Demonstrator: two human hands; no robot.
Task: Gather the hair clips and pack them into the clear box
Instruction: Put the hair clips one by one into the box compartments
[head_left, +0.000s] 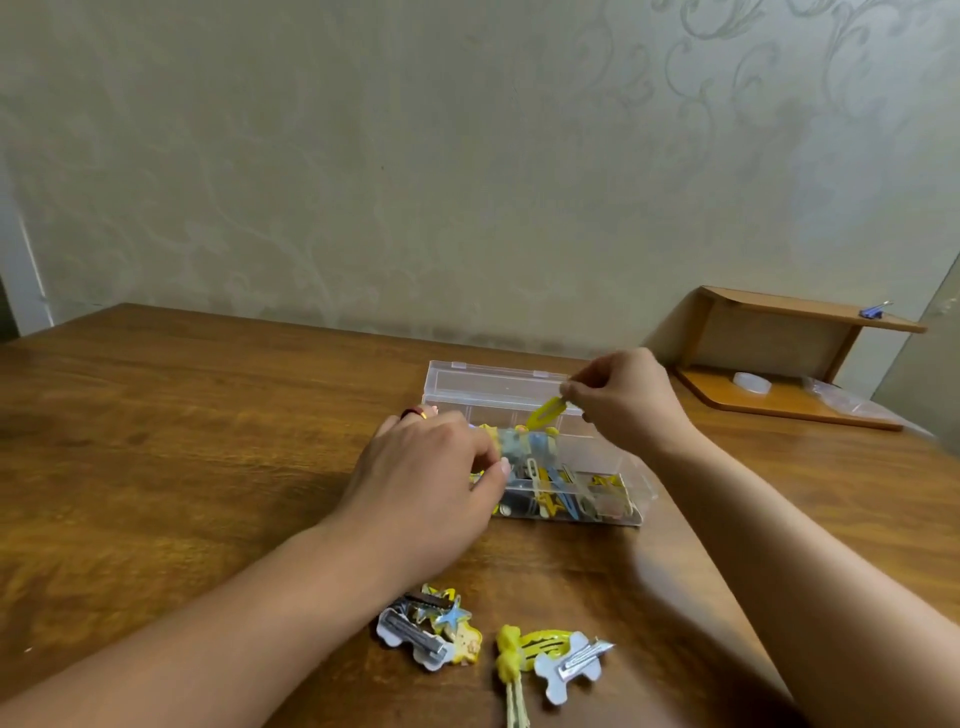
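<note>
Head view
Clear box (613, 452): on the wooden table (182, 415), lid swung open toward the wall; landmark for every place below.
Inside the box: a jumble of yellow, blue and dark hair clips (561, 493) along its near side.
Right hand (628, 405): above the box's far right part, fingers curled, pinching a yellow snap clip (545, 412) that hangs tilted over the open box.
Left hand (431, 483): at the box's left end, fingers bent round a blurred yellow and blue clip (524, 441) at the rim; exact grip unclear.
Ring (415, 413): on a left-hand finger, just left of the box.
Loose clips, near left of the box (426, 631): a small pile with a blue star.
Loose clips, near side of the box (550, 657): yellow pieces and a white backing with a metal clip.
Wooden shelf (789, 358): right of the box, against the wall.
</note>
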